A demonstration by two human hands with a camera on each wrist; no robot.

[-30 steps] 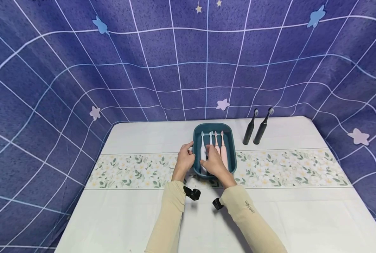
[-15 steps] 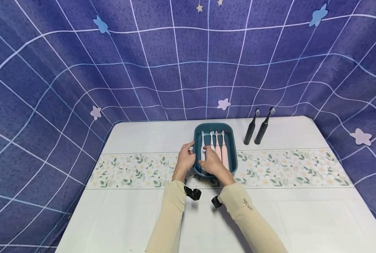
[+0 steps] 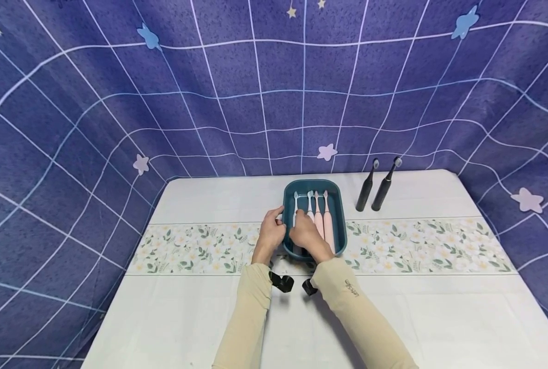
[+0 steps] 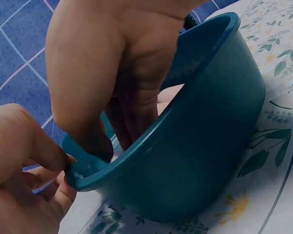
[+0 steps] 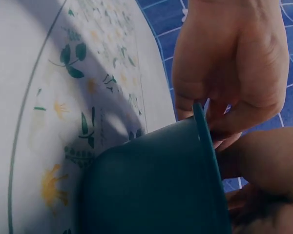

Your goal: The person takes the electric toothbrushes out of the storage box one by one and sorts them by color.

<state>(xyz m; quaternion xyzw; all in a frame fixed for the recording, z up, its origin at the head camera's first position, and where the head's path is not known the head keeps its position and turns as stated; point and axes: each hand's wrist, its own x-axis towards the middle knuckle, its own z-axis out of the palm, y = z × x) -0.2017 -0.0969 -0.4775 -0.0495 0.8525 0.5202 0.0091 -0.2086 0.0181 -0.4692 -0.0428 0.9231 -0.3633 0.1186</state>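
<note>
A teal plastic bin (image 3: pixel 342 225) holds several electric toothbrushes lying side by side, heads toward the back. My left hand (image 3: pixel 271 230) pinches the bin's left rim between thumb and fingers, plainly seen in the left wrist view. My right hand (image 3: pixel 307 234) reaches down inside the bin, its fingers and thumb curled round the handle of the leftmost white toothbrush (image 3: pixel 295 203); most of that handle is hidden under the hand. To the right lie a second white toothbrush (image 3: pixel 310 201) and two pink toothbrushes (image 3: pixel 328 225), partly covered by the hand.
Two black electric toothbrushes (image 3: pixel 382 192) stand upright on the white table (image 3: pixel 200 312), right of the bin. A floral strip (image 3: pixel 200 248) crosses the table. Behind and at the sides hangs a blue curtain (image 3: pixel 237 113) with a grid and stars.
My right hand has shifted slightly left and turned over the leftmost white toothbrush, its wrist and forearm swinging left, uncovering more of the other handles. My left hand stays at the rim.
</note>
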